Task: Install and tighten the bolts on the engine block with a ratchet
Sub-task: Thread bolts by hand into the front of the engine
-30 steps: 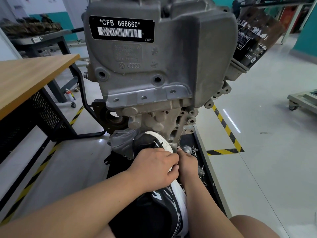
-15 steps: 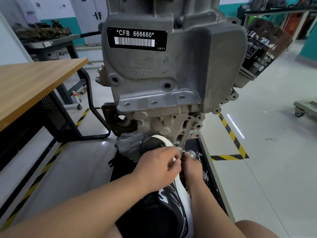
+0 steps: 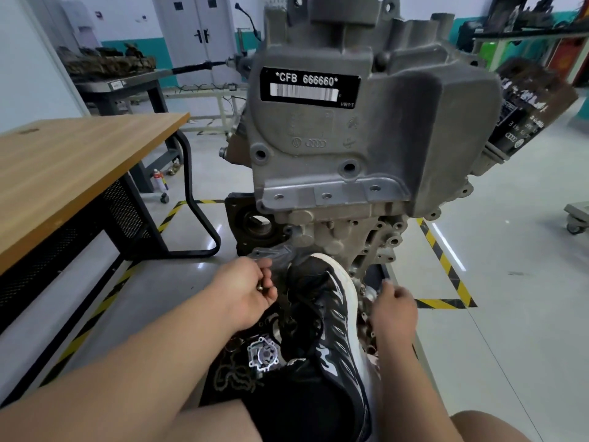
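Note:
A grey engine block (image 3: 366,148) with a black "CFB 666660" label stands in front of me on a stand. My left hand (image 3: 245,291) is at the block's lower left corner, and its curled fingers pinch a small bolt (image 3: 260,287). My right hand (image 3: 393,309) is low at the block's right side, fingers curled by small metal parts (image 3: 368,293); what it holds is hidden. My black and white shoe (image 3: 331,320) rests between the hands against the block's foot. No ratchet is visible.
A wooden-topped workbench (image 3: 79,161) with a black frame stands at the left. A tray under the engine holds a chain (image 3: 232,374) and a small pump housing (image 3: 263,355). Yellow-black tape (image 3: 443,260) marks the floor. A wheeled cart (image 3: 577,215) is at the far right.
My hands were together at the block's lower right; now they are apart. The left hand has moved left with a bolt in its fingers. The view has tilted up.

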